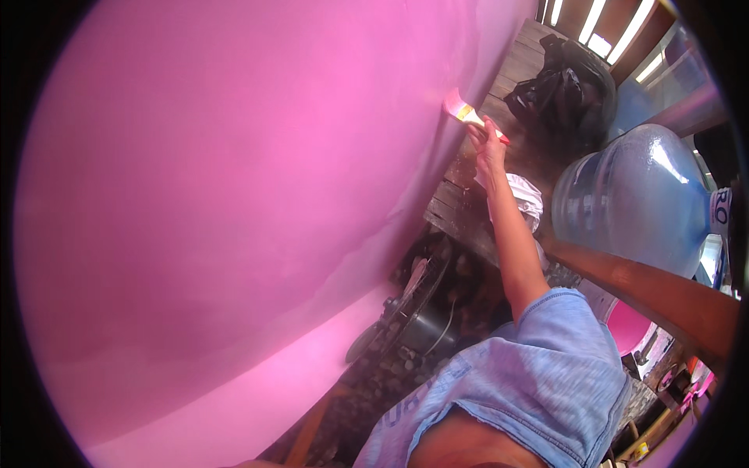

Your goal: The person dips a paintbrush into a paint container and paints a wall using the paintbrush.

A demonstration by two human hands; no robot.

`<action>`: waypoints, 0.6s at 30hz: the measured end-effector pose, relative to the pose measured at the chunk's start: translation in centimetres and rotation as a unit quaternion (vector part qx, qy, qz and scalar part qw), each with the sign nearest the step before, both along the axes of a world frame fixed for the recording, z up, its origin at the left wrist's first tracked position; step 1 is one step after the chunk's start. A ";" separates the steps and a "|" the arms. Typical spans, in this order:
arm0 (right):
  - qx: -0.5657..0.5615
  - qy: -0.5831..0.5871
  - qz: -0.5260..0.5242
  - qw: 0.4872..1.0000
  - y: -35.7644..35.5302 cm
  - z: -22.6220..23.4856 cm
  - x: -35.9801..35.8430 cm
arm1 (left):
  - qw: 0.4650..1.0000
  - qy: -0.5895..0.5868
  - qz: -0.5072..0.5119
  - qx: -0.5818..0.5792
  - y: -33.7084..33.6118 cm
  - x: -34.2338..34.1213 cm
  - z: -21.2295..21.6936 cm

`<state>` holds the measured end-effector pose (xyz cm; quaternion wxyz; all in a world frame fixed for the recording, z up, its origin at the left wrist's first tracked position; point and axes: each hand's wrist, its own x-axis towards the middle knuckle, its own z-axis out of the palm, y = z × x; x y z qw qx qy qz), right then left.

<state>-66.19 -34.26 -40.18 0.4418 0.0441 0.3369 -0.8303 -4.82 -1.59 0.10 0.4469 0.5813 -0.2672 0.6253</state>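
My right hand [485, 144] is stretched out ahead of me, its fingers [477, 134] closed round the handle of a paintbrush [466, 113]. The bristles touch the pink wall [234, 195] near its right edge, beside a dark wooden worktop [456, 203]. The brush's long axis runs on a slant, bristle end up and to the left against the wall, handle end down and to the right into my grip. I judge it light and stiff in the handle, soft at the bristles, and likely slick where wet paint has crept; the best hold is on the handle just behind the yellow ferrule. My left hand is out of view, so I cannot tell how it is set. A big blue water jug [640, 199], a white cloth [524, 195] and a black bag [566, 86] lie nearby.
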 end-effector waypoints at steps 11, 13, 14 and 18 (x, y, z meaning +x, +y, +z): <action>0.014 0.179 -0.076 0.981 -1.0 6.0 0.4 | 1.000 -0.010 -0.012 0.004 2.6 -0.2 0.8; 0.000 0.122 -0.071 0.990 -0.4 6.0 0.7 | 1.000 -0.015 -0.008 0.005 3.5 -0.6 1.3; 0.018 0.134 -0.099 0.986 -0.5 5.3 0.3 | 0.999 -0.003 -0.033 -0.004 3.5 -0.5 1.3; 0.236 0.372 -0.092 0.893 -1.4 2.0 -0.9 | 0.985 -0.020 -0.169 -0.038 1.9 -1.0 1.0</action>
